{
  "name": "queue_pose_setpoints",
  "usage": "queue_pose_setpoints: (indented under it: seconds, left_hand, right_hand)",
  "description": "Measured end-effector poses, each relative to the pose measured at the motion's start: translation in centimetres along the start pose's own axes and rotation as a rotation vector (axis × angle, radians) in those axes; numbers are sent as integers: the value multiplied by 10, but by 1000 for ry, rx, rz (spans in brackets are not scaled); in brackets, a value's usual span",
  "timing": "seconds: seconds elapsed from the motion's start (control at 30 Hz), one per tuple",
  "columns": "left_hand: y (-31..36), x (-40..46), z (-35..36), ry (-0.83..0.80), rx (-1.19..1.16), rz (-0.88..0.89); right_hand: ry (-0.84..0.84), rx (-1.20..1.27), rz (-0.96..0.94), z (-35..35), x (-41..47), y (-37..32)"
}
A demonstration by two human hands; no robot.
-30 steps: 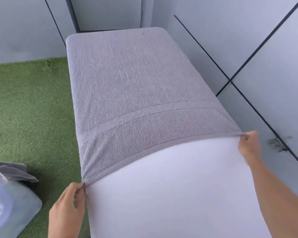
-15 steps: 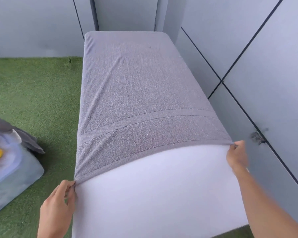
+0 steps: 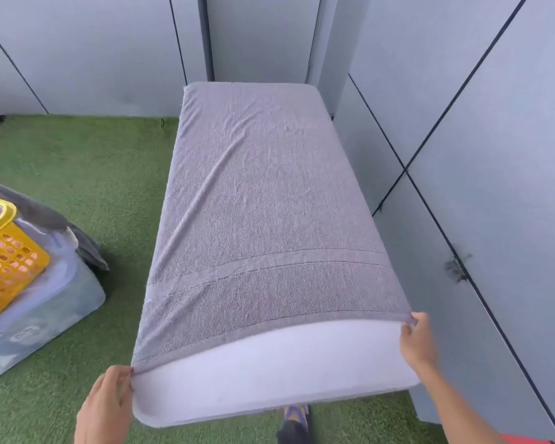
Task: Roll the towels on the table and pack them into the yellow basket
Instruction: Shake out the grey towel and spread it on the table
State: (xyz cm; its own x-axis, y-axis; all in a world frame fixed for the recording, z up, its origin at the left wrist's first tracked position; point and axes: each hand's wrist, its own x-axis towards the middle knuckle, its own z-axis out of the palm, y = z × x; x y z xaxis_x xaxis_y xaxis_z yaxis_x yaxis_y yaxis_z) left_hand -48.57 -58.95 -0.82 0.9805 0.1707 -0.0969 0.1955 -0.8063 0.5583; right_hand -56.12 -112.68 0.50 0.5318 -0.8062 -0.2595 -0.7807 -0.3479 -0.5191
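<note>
A grey towel (image 3: 263, 213) lies spread flat over most of the white table (image 3: 269, 373), with a woven band near its front hem. My left hand (image 3: 104, 408) pinches the towel's near left corner at the table's left edge. My right hand (image 3: 417, 341) pinches the near right corner. The hem between them is pulled taut. The yellow basket (image 3: 7, 257) sits at the left edge of view, partly cut off, on top of a clear plastic bin.
The clear plastic bin (image 3: 45, 318) stands on green artificial turf (image 3: 109, 174) left of the table, with a dark grey cloth (image 3: 58, 219) draped behind the basket. Grey wall panels (image 3: 494, 155) close in the right and far sides. A shoe (image 3: 293, 421) shows under the table's front edge.
The view has pulled back and panned, bringing the yellow basket into sight. Both hands keep their pinch on the towel's near corners, and the hem now lies closer to the table's front edge.
</note>
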Motion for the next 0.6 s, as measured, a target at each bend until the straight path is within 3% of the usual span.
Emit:
queue_pose_setpoints:
  seconds: [0.1, 0.2, 0.3, 0.47, 0.6]
  left_hand:
    - [23, 4, 12, 58, 116, 61]
    - [64, -3, 38, 121, 215, 300]
    - [104, -7, 69, 97, 306, 506]
    - [126, -12, 88, 14, 276, 541]
    - [117, -3, 77, -47, 223, 526]
  right_hand:
    - [3, -265, -220, -3, -6, -2]
    - [-31, -448, -525, 6, -10, -10]
    - [-17, -472, -709, 16, -3, -19]
    - [5, -492, -925, 18, 12, -19]
    - [62, -473, -990, 18, 9, -18]
